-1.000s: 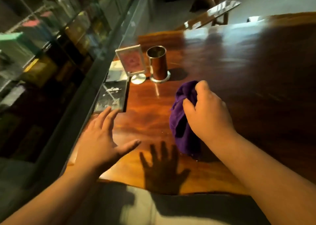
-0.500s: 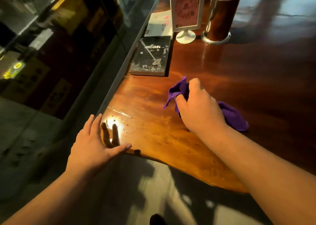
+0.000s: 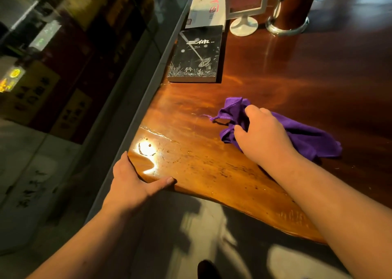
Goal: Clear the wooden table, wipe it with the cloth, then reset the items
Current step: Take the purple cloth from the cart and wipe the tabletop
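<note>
A purple cloth (image 3: 305, 138) lies bunched on the glossy wooden table (image 3: 212, 168), and my right hand (image 3: 263, 138) presses down on its left part, fingers curled into the fabric. My left hand (image 3: 135, 183) grips the table's near left corner, thumb on top and fingers hidden under the edge. A wet, shiny patch with droplets (image 3: 152, 151) sits just beyond that hand. Farther back along the left edge lie a black book (image 3: 195, 55) and a white book (image 3: 207, 9). A white-framed sign stand (image 3: 246, 6) and a copper-coloured metal cup (image 3: 290, 13) stand at the top.
A glass wall (image 3: 84, 55) with a grey metal frame runs close along the table's left edge. Below the near edge is a pale tiled floor (image 3: 191, 236), with a dark shoe tip (image 3: 207, 268) at the bottom.
My left hand dropped from hovering beside the corner to gripping the table's edge. My right hand slid the cloth toward the near left part of the table, and the camera tilted down closer.
</note>
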Action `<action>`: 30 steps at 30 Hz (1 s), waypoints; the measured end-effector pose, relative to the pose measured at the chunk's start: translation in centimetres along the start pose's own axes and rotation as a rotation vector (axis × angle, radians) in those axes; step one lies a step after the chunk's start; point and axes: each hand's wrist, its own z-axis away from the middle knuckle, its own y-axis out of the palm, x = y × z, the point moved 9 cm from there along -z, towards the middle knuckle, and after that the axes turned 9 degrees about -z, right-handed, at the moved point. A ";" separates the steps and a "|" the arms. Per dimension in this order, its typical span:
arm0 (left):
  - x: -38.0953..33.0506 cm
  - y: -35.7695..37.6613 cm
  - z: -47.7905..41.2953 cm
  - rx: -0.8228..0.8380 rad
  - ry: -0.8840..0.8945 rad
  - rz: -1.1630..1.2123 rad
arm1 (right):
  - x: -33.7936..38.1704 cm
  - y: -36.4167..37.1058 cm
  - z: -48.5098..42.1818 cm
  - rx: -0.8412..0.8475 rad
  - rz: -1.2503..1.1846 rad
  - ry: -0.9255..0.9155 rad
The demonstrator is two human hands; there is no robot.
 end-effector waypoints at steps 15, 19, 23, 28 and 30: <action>-0.7 0.0 -0.1 0.023 0.033 0.008 | 0.8 1.2 0.2 -0.016 -0.054 -0.034; -0.7 0.0 -0.1 0.027 0.012 0.006 | 0.9 1.6 0.3 -0.011 -0.053 -0.033; -0.5 0.0 -0.1 0.036 -0.007 0.012 | 2.3 3.0 0.5 -0.013 -0.069 -0.036; -0.2 0.0 0.1 0.045 -0.010 0.002 | 6.9 7.5 0.7 0.019 -0.133 -0.058; 0.0 0.0 0.1 0.048 -0.026 -0.006 | 9.7 10.4 0.7 0.056 -0.145 -0.082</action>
